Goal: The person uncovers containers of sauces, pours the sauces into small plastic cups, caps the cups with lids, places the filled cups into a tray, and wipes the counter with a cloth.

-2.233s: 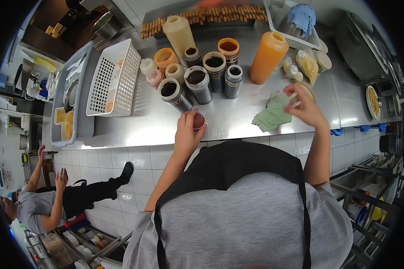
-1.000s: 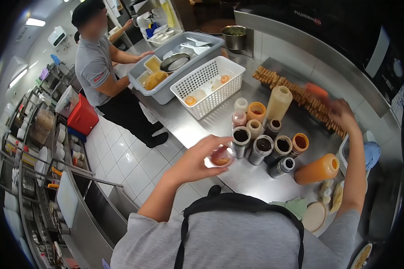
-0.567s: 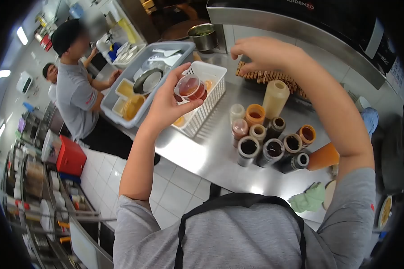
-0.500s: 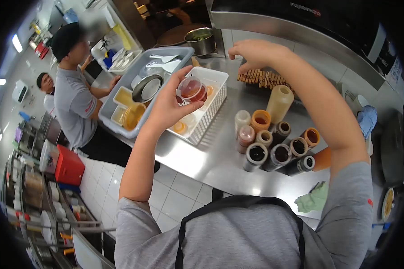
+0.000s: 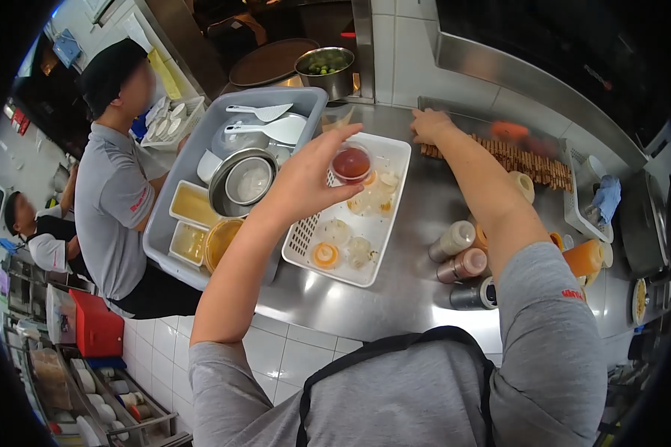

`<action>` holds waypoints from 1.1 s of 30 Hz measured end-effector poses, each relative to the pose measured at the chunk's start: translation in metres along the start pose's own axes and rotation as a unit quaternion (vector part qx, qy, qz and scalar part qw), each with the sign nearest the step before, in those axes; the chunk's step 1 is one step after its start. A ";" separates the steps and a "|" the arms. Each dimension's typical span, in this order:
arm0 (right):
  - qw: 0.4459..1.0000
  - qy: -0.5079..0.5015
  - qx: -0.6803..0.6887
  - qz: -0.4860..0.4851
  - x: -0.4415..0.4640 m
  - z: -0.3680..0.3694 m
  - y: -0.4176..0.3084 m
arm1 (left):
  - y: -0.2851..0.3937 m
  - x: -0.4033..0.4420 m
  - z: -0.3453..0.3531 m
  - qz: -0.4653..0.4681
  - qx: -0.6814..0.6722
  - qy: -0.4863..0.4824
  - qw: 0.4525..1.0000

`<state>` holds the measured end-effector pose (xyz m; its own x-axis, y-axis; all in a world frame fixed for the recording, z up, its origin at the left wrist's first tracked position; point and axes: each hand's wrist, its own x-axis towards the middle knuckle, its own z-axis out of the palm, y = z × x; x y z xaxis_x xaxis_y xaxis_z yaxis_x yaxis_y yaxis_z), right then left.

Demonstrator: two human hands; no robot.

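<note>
My left hand (image 5: 306, 179) is closed round the rim of a small clear sauce cup (image 5: 351, 163) with red-brown sauce in it. The cup is held over a white perforated basket (image 5: 297, 249), where several clear and orange-tinted bottle caps (image 5: 326, 255) lie. At the back of the steel counter my right hand (image 5: 434, 127) reaches to the left end of a clear tray (image 5: 455, 109). Its fingers look apart, with nothing visible in them. A row of thin brown wooden-looking pieces (image 5: 522, 160) runs along that tray, partly behind my right forearm.
A grey tub (image 5: 156, 231) at left holds metal bowls, yellow containers and white rice paddles (image 5: 272, 130). Several squeeze bottles (image 5: 452, 240) stand right of the basket, partly behind my arm. A pot of green pieces (image 5: 326, 71) is behind. A co-worker (image 5: 119, 179) stands at left.
My view has shifted. My right hand has come down to the left end of the clear tray. The sauce cup stays in my left hand and is now more level, above the basket.
</note>
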<state>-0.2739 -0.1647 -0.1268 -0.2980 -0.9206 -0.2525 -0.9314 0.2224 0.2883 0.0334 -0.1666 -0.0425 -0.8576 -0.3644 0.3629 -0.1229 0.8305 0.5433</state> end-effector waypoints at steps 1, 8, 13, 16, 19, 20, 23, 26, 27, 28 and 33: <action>1.000 -0.004 -0.002 0.002 0.005 0.000 0.004 | -0.002 0.005 -0.002 -0.004 -0.009 -0.012 1.000; 0.982 -0.013 -0.034 -0.184 0.012 -0.008 0.025 | -0.051 0.060 0.011 0.011 -0.009 -0.049 0.999; 0.970 0.021 -0.055 -0.238 0.017 0.000 0.032 | -0.084 0.098 0.035 0.019 0.014 -0.067 0.997; 0.968 0.027 0.023 -0.248 0.018 -0.001 0.040 | -0.095 0.113 0.044 0.045 0.015 -0.059 0.997; 0.966 0.012 0.044 -0.255 0.029 -0.001 0.039 | -0.097 0.122 0.045 -0.015 0.000 -0.111 0.994; 0.964 0.004 0.019 -0.265 0.032 -0.005 0.038 | -0.101 0.123 0.047 -0.018 -0.001 -0.112 0.994; 0.961 -0.011 -0.011 -0.277 0.039 -0.012 0.038 | -0.111 0.130 0.049 -0.019 -0.013 -0.119 0.993; 0.963 -0.017 -0.006 -0.270 0.044 -0.013 0.041 | -0.120 0.136 0.053 -0.008 -0.017 -0.106 0.994; 0.966 -0.012 0.004 -0.260 0.045 -0.013 0.044 | -0.122 0.139 0.055 -0.014 -0.017 -0.116 0.993; 0.966 -0.014 0.007 -0.258 0.045 -0.018 0.045 | -0.122 0.143 0.058 -0.018 -0.018 -0.126 0.992; 0.980 0.004 -0.001 -0.201 0.048 -0.057 0.062 | -0.136 0.160 0.086 -0.002 -0.060 -0.154 0.986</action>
<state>-0.3344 -0.2132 -0.0684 0.0942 -0.9361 -0.3388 -0.9725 -0.1593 0.1698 -0.1300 -0.3013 -0.1237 -0.9707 -0.2069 0.1227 -0.0831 0.7670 0.6363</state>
